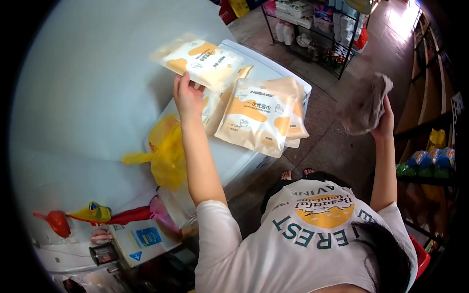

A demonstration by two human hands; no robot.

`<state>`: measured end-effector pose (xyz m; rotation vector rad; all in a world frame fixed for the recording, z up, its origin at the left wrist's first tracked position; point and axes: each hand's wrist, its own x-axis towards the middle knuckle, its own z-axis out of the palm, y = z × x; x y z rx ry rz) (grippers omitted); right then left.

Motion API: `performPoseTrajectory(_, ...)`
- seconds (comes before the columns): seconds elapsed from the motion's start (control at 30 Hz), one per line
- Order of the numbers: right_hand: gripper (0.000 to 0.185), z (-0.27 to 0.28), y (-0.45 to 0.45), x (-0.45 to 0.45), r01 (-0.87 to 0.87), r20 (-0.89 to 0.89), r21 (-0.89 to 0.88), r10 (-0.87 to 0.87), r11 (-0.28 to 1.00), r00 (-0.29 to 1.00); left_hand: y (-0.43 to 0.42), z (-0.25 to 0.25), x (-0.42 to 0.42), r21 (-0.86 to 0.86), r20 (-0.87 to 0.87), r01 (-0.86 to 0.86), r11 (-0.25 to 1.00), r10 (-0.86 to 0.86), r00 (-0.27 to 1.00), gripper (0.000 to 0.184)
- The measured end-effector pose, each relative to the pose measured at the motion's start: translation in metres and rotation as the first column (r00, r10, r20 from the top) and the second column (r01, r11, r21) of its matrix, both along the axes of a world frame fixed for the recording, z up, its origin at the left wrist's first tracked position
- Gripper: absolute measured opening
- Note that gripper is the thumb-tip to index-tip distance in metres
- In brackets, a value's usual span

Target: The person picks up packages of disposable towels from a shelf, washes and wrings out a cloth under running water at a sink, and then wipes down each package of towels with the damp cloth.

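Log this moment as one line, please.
Left hand: holding towel packet | Right hand: holding grey-brown cloth | White surface: more packets

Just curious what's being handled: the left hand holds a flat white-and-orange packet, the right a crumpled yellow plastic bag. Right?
Not quite: in the head view, the right hand holds a crumpled grey-brown cloth, not the bag. The left hand does hold the packet.

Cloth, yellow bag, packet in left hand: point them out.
Cloth [370, 105], head view: middle of the fabric.
Yellow bag [168, 158], head view: crumpled body.
Packet [202, 59], head view: printed front.
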<state>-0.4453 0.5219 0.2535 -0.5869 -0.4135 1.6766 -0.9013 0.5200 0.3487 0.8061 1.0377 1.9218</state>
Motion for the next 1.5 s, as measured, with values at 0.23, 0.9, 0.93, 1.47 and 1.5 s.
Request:
performPoseTrajectory(0.23, 0.052, 0.082, -0.001, -0.138, -0.289, 0.74, 0.622, -0.426, 0.728, 0.521, -0.026, -0.012, 0.167, 0.133, -0.025, 0.443, 0.887, -0.443, 0.896, 0.031)
performPoseTrajectory(0.9, 0.045, 0.128, 0.042, -0.104, 0.031, 0.772, 0.593, -0.578, 0.805, 0.264, 0.017, -0.031, 0.247, 0.06, -0.211, 0.635, 0.77, -0.612, 0.763, 0.044)
performPoseTrajectory(0.93, 0.044, 0.128, 0.041, -0.103, 0.052, 0.753, 0.618, -0.61, 0.784, 0.247, 0.022, -0.029, 0.247, 0.108, -0.18, 0.681, 0.724, -0.66, 0.73, 0.045)
performPoseTrajectory(1.47, 0.038, 0.073, -0.015, -0.059, -0.651, 0.63, 0.61, -0.775, 0.451, 0.053, 0.025, -0.049, 0.237, -0.012, 0.552, 0.861, 0.508, -0.715, 0.429, 0.065)
performPoseTrajectory(1.5, 0.037, 0.071, -0.017, -0.058, -0.668, 0.65, 0.595, -0.756, 0.447, 0.073, 0.025, -0.052, 0.235, 0.008, 0.58, 0.904, 0.428, -0.738, 0.344, 0.057)
